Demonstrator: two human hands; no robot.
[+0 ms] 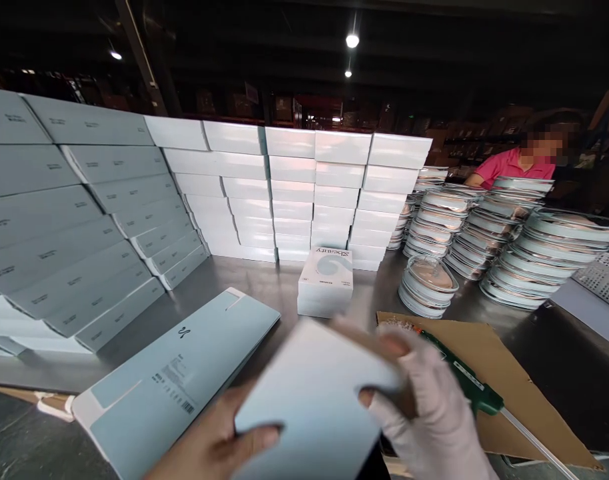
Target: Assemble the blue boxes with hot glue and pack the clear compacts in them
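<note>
A pale blue carton, blurred by motion, is held up in front of me between both hands. My left hand is bare and grips its lower left side, the thumb lying on the near face. My right hand wears a white glove with bare fingertips and closes on the right edge, where a brownish surface shows. Left of the carton lies a stack of flat folded cartons with print and a barcode. Just beyond it stands a white printed box on the metal table.
Walls of stacked boxes line the left and back of the metal table. At right, a green glue gun lies on brown cardboard. Behind it rise stacks of round clear-wrapped packs; a person in a pink shirt is beyond.
</note>
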